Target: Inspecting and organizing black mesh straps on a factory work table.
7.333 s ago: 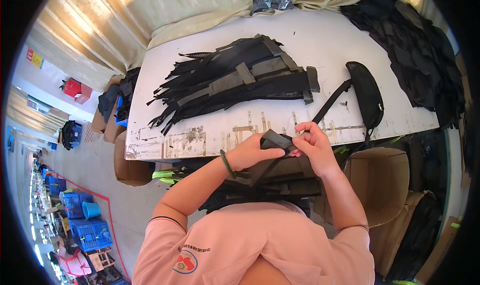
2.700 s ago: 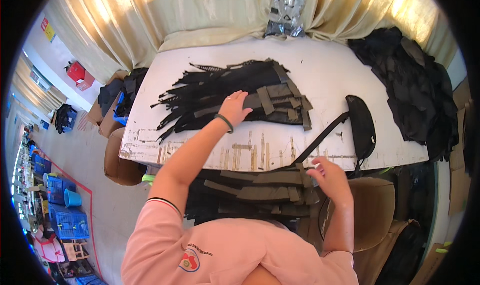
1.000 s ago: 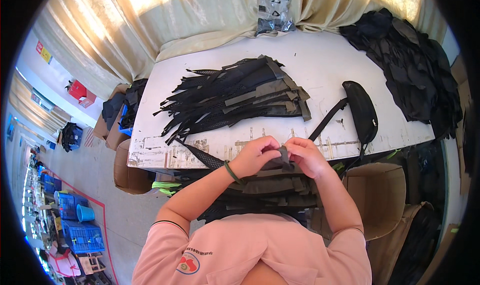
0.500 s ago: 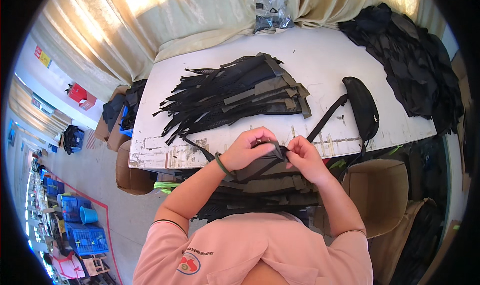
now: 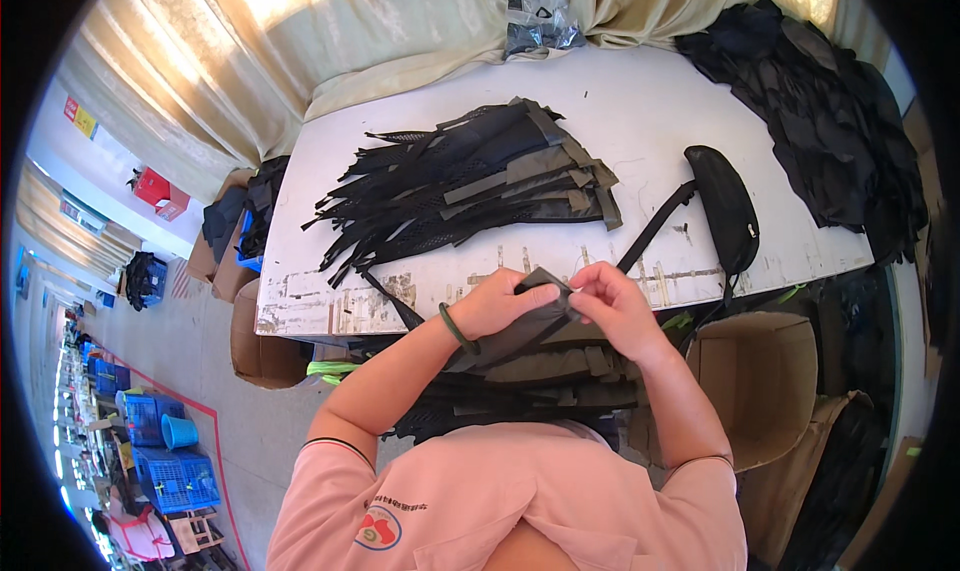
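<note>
Near the front edge of the white table (image 5: pixel 300 271), my left hand (image 5: pixel 497 304) grips a dark grey-black fabric piece (image 5: pixel 505 339), with the thumb lying on top of it. My right hand (image 5: pixel 612 308) pinches the same piece at its corner, close to my left fingertips. The rest of the fabric hangs down toward me, over more dark strips (image 5: pixel 550 371) in front of my body. Beyond my hands lies a fanned pile of black mesh and grey fabric pieces (image 5: pixel 480 176).
A black zipped waist pouch (image 5: pixel 725 211) with a strap lies right of the pile. Heaped dark fabric (image 5: pixel 810 121) covers the table's far right. An open cardboard box (image 5: pixel 752 381) stands by my right arm; another carton (image 5: pixel 262 341) is at left. Blue crates (image 5: pixel 175 478) stand on the floor.
The fabric's upper edge now stands up flatter and more spread between my hands. My left fingers have uncurled a little, and my right hand has shifted slightly.
</note>
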`<state>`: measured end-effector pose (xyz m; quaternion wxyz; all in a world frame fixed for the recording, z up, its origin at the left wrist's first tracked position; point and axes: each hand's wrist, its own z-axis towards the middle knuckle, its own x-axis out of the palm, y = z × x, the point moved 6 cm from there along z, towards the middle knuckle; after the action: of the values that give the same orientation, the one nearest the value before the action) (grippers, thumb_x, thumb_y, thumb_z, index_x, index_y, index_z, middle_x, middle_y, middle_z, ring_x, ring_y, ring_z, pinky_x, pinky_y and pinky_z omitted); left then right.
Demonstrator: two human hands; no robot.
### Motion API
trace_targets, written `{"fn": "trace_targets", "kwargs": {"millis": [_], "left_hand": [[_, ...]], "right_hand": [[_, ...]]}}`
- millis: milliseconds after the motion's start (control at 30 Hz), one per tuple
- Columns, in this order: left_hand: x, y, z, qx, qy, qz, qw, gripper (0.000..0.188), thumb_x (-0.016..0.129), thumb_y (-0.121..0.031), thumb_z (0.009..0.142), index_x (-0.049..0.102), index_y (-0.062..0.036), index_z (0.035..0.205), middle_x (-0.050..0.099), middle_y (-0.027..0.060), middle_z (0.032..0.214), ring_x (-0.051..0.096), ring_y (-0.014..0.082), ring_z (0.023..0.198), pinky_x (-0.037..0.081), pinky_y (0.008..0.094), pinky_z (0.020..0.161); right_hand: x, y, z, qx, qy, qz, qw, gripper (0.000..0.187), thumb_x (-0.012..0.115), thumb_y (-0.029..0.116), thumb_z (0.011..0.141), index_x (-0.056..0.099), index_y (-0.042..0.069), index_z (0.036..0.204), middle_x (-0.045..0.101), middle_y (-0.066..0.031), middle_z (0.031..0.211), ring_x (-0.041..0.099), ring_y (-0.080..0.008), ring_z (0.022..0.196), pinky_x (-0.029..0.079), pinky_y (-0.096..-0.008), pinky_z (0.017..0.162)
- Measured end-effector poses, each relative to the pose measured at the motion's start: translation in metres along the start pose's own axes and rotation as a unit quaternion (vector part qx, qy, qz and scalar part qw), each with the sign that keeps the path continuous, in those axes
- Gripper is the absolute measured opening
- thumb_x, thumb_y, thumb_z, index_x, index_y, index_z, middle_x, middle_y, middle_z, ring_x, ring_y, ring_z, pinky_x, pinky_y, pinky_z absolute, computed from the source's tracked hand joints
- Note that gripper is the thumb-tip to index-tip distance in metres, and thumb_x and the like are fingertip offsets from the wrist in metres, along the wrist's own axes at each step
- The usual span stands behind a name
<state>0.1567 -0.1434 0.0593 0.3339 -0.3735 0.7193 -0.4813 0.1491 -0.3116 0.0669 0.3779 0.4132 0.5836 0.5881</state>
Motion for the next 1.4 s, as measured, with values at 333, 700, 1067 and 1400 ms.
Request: {"fn": "trace_targets", "kwargs": {"millis": [333, 700, 1067, 1400], "left_hand": [[-0.022, 0.072, -0.041, -0.226, 0.321, 0.347, 0.852, 0.035, 0.069, -0.038, 0.084, 0.060, -0.0042, 0.086, 0.064, 0.0066, 0.070, 0.061, 0.0168, 0.056, 0.048, 0.0319, 0.055], [-0.168, 0.044, 0.116, 0.081, -0.344, 0.550, 0.757, 0.036, 0.077, -0.023, 0.072, 0.061, -0.0079, 0.101, 0.060, 0.0112, 0.107, 0.057, 0.0320, 0.099, 0.045, 0.0433, 0.086], [-0.076, -0.018, 0.016, 0.250, -0.085, 0.269, 0.926, 0.021, 0.073, -0.006, 0.076, 0.056, -0.0026, 0.087, 0.058, 0.0099, 0.076, 0.056, 0.0192, 0.068, 0.046, 0.0290, 0.066], [-0.044, 0.017, -0.027, 0.191, -0.002, 0.240, 0.952, 0.038, 0.072, -0.023, 0.081, 0.054, -0.0056, 0.110, 0.065, 0.0127, 0.096, 0.063, 0.0225, 0.092, 0.048, 0.0331, 0.079]], "right_hand": [[-0.040, -0.053, -0.056, 0.176, 0.194, -0.432, 0.863, 0.021, 0.070, 0.019, 0.075, 0.060, 0.007, 0.088, 0.066, -0.0128, 0.084, 0.063, -0.0325, 0.081, 0.048, -0.0408, 0.070], [-0.055, -0.020, -0.037, 0.083, 0.092, -0.441, 0.889, 0.025, 0.071, 0.025, 0.079, 0.062, 0.006, 0.093, 0.064, -0.0125, 0.075, 0.062, -0.0267, 0.070, 0.048, -0.0356, 0.066], [-0.071, -0.043, 0.032, 0.089, -0.121, 0.151, 0.977, 0.049, 0.060, 0.023, 0.092, 0.040, 0.007, 0.134, 0.065, -0.0063, 0.103, 0.064, -0.0175, 0.084, 0.052, -0.0306, 0.071], [-0.026, -0.058, 0.034, 0.022, -0.161, 0.164, 0.973, 0.033, 0.062, 0.003, 0.086, 0.048, 0.007, 0.116, 0.060, -0.0026, 0.097, 0.059, -0.0100, 0.084, 0.047, -0.0243, 0.072]]}}
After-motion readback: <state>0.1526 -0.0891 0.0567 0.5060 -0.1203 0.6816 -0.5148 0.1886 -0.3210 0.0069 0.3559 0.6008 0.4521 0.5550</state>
